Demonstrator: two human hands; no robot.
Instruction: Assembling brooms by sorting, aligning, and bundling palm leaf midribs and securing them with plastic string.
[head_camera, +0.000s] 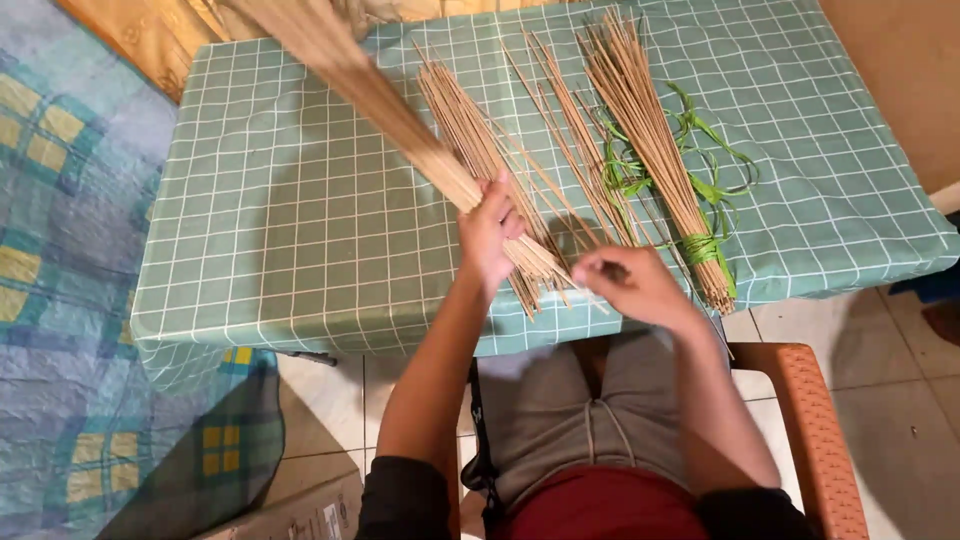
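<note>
My left hand (487, 232) grips a thick bundle of thin tan sticks (375, 95) that slants up to the far left, blurred by motion. My right hand (632, 283) pinches the near ends of a few sticks by the table's front edge. A loose pile of the same sticks (470, 125) lies on the table under the left hand. To the right lies another bundle (650, 130), tied near its base with green strips (705, 247). Loose green strips (715, 140) curl beside it.
The table wears a green cloth with a white grid (300, 230). An orange chair arm (810, 430) is at my right. A blue and yellow checked blanket (60, 250) lies to the left, a cardboard box (300, 515) on the tiled floor below.
</note>
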